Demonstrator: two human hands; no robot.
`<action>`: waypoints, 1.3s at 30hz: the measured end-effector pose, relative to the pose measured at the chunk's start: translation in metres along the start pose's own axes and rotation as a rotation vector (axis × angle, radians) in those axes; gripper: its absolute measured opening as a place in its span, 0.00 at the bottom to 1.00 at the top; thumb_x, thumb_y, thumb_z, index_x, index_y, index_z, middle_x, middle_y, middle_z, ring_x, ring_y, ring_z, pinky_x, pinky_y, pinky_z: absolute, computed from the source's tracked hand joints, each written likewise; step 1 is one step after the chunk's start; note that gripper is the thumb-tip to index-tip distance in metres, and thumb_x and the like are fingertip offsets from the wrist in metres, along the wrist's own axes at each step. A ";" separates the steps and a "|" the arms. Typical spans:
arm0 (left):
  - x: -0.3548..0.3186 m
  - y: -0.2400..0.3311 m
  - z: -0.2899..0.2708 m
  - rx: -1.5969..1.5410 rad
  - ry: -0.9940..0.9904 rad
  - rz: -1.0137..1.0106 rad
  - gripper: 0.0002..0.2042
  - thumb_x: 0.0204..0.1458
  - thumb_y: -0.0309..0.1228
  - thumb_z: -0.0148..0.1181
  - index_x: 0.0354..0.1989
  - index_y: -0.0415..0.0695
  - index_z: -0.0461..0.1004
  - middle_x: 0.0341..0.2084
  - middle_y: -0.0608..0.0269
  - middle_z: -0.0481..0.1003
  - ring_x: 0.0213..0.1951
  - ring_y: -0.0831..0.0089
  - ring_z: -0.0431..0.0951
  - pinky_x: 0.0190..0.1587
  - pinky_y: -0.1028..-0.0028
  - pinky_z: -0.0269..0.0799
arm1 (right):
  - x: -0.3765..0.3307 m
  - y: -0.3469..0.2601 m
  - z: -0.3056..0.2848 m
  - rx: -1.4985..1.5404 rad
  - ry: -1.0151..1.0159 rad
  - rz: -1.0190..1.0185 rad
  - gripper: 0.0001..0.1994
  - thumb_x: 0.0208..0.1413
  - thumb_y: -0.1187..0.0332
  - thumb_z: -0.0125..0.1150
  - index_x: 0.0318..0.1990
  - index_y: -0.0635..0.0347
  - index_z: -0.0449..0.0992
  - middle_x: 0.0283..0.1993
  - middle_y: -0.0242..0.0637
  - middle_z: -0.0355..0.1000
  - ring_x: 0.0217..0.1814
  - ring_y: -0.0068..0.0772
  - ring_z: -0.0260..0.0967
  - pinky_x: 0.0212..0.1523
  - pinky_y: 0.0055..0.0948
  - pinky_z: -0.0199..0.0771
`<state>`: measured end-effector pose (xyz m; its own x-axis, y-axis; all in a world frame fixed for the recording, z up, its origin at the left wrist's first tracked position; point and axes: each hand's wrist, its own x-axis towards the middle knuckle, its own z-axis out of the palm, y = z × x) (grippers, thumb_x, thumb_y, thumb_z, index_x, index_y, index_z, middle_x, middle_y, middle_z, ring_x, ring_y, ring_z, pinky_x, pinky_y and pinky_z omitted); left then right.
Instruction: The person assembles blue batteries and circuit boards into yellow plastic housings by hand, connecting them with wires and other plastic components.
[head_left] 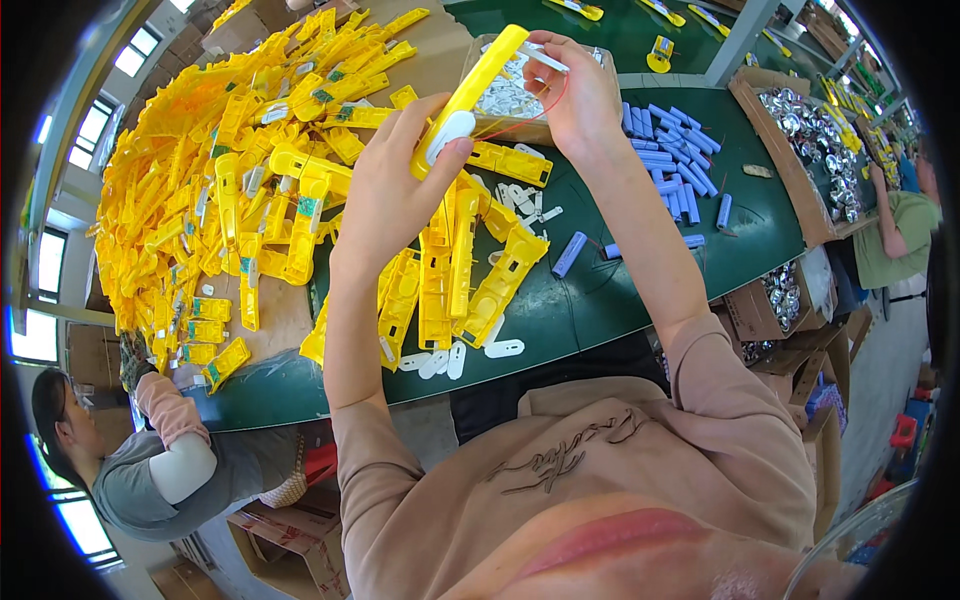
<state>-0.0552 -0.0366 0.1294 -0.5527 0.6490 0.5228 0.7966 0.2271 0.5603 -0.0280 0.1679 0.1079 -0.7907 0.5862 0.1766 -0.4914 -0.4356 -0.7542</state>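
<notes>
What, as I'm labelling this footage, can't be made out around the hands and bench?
All in the head view:
- Far side of the yellow casing: turned away from the camera in the left hand.
- Where the thin red wire meets the casing: hidden behind it.
- Some small white parts: behind the casing and right hand.
- Lower layers of the yellow pile: covered by upper pieces.

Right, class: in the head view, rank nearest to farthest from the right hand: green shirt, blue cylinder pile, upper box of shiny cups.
1. Blue cylinder pile: right of the right hand.
2. Upper box of shiny cups: farther right.
3. Green shirt: far right, on another person.
</notes>
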 end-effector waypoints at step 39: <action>0.000 -0.016 0.014 -0.580 -0.247 -0.048 0.29 0.62 0.40 0.38 0.68 0.41 0.40 0.62 0.55 0.53 0.50 0.72 0.68 0.57 0.70 0.59 | -0.031 -0.013 0.019 0.117 -0.497 0.176 0.22 0.59 0.75 0.51 0.60 0.58 0.57 0.52 0.34 0.66 0.55 0.27 0.64 0.55 0.27 0.66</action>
<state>-0.0644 -0.0299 0.1115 -0.4561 0.8122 0.3636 0.4717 -0.1258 0.8728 -0.0046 0.1422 0.1242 -0.9283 0.1163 0.3531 -0.3509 -0.5877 -0.7290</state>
